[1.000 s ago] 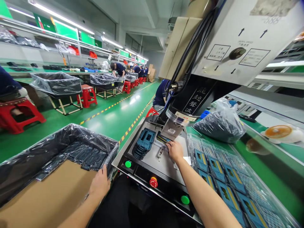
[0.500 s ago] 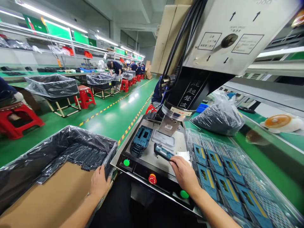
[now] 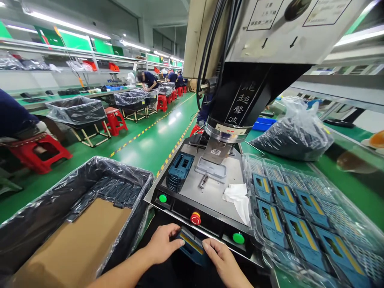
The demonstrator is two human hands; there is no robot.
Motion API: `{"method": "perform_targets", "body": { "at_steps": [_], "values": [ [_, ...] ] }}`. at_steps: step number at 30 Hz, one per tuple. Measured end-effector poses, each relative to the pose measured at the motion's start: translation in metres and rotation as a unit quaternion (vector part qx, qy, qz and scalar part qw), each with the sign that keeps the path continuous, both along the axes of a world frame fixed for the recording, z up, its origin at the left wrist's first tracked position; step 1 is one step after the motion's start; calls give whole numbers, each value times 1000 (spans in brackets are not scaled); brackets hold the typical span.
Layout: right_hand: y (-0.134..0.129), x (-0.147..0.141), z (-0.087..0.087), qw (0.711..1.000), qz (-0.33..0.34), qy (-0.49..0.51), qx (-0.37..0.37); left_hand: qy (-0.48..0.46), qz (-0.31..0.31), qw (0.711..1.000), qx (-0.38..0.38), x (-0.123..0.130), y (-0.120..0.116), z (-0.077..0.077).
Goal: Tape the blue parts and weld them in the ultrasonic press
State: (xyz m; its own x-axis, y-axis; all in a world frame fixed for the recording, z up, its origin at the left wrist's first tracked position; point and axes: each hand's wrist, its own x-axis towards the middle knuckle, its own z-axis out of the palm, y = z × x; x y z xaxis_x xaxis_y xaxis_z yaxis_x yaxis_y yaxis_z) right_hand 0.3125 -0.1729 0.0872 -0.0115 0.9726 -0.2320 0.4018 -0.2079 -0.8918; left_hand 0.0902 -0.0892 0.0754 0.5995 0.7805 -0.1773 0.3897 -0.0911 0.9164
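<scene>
In front of my lap, below the machine's front edge, I hold a dark teal plastic housing panel [image 3: 195, 250] with a yellow strip along it. My left hand [image 3: 162, 243] pinches its left end between thumb and fingers. At the other end, my right hand [image 3: 221, 258] grips the panel with thumb and fingertips. The panel is tilted, and part of its underside is hidden. Beyond my hands, a stack of similar teal panels [image 3: 179, 172] stands on the machine's metal base [image 3: 192, 200]. A pale fixture [image 3: 211, 169] lies under the machine's horn [image 3: 215, 151].
On the right, a clear tray [image 3: 255, 224] holds several teal panels with yellow strips. A white cloth [image 3: 237, 197], green buttons [image 3: 239, 238] and a red stop button [image 3: 195, 218] are on the base. A lined bin [image 3: 99, 160] with cardboard [image 3: 87, 236] stands left.
The panel has moved from over the fixture to near my lap. My left hand has left the bin edge and now grips it too. The view has shifted slightly.
</scene>
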Motion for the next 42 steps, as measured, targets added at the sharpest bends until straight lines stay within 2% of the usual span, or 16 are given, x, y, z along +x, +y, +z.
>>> {"method": "perform_targets", "body": {
  "at_steps": [3, 6, 11, 14, 20, 25, 29, 33, 36, 42],
  "values": [
    [-4, -1, -14, 999, 0, 32, -21, 61, -38, 997, -2, 0, -1, -1],
    [-5, -5, -22, 999, -2, 39, -30, 43, -28, 998, -38, 3, -6, -9],
    [-3, -9, -15, 1000, 15, 22, -17, -42, 20, 989, -139, 12, -11, -24],
    [-3, -9, -10, 999, 42, 19, -5, -76, 32, 985, -154, 15, -10, -27],
    [-6, -11, -17, 998, 19, -62, -11, 20, 59, 987, -147, 19, -13, -31],
    [-6, -10, -19, 997, -5, -77, -10, 80, 64, 989, -110, 25, -14, -22],
    [-7, -10, -25, 999, -13, -46, -4, 117, 53, 990, -65, 26, -12, -11],
    [-8, -16, -37, 999, -29, -7, 15, 171, 94, 981, -9, 29, -17, -3],
    [-10, -22, -44, 998, -49, 10, 29, 169, 123, 978, 14, 35, -21, 2],
    [-11, -19, -48, 998, -60, 18, 29, 166, 105, 980, 26, 41, -18, 9]
  ]
}}
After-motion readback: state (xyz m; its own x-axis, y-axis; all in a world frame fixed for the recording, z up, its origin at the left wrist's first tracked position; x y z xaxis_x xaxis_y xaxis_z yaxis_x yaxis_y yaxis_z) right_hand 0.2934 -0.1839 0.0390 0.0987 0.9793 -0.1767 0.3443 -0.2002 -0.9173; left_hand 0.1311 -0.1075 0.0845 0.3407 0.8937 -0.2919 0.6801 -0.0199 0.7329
